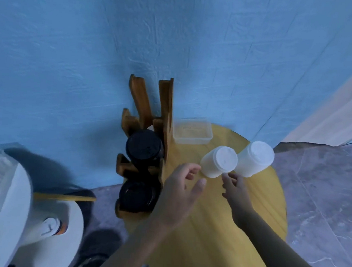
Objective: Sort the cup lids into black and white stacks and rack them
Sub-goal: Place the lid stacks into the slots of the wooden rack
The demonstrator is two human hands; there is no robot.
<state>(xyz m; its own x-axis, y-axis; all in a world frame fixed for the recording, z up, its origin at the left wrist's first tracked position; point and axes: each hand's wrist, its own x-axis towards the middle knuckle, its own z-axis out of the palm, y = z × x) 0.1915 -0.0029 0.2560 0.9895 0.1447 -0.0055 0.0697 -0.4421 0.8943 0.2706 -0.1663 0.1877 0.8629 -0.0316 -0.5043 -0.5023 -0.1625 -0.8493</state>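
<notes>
A blue wall (73,41) fills the view from 9 to 2 o'clock, and a grey marbled floor (323,197) lies at 3 to 5 o'clock. The round yellow surface (215,241) sits low and right of centre. A white moulded shape (7,204) lies off it at 8 o'clock; I cannot tell what it is.

The wooden rack (165,103) stands on the surface's 9 to 10 o'clock edge. It holds the upper black stack (144,147) and, nearer the person, the lower black stack (138,195).

At 12 to 1 o'clock on the surface stand the far white stack (255,158) and the near white stack (219,162), just beside each other. A clear tub (192,130) sits at 11 o'clock, next to the rack.

Both arms reach in from 6 o'clock. The left hand (179,188) has its grip spread, with the fingers beside the near white stack's left side, and it holds nothing. The right hand (236,190) has its grip loose and open, with a fingertip at that stack's lower rim. Whether it touches cannot be told.
</notes>
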